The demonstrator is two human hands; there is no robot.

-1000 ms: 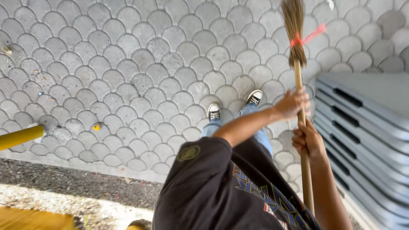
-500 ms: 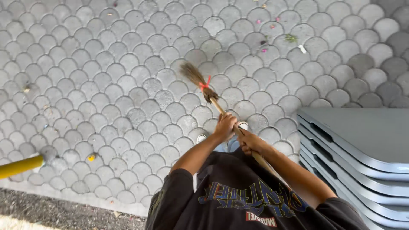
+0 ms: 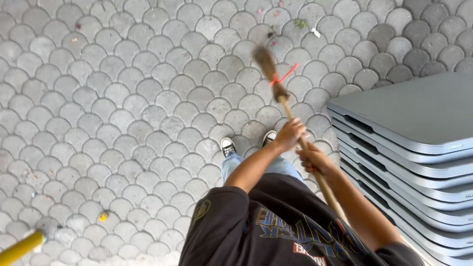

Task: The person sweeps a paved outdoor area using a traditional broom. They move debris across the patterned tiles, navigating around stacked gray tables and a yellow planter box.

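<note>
On scallop-patterned pavers (image 3: 148, 113), a broom (image 3: 276, 83) is sweeping ahead of the sneakers; left hand (image 3: 290, 134) and right hand (image 3: 315, 160) are both gripping its wooden handle. Litter scraps (image 3: 300, 23) beyond are remaining, beside stacked grey folding tables (image 3: 414, 143).

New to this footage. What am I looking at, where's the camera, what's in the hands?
There is no machine here: a person works with two bare hands. The single camera sits on that person's head and looks down, so you see their dark shirt, arms and shoes from above. Both hands grip a wooden broom: the left hand higher on the stick, the right hand lower, nearer the body. The bristle end is blurred and has a red tie around it. The ground is grey scalloped paving with small bits of litter at the top. On the right is a stack of grey folding tables; a yellow pole shows at bottom left.
</note>
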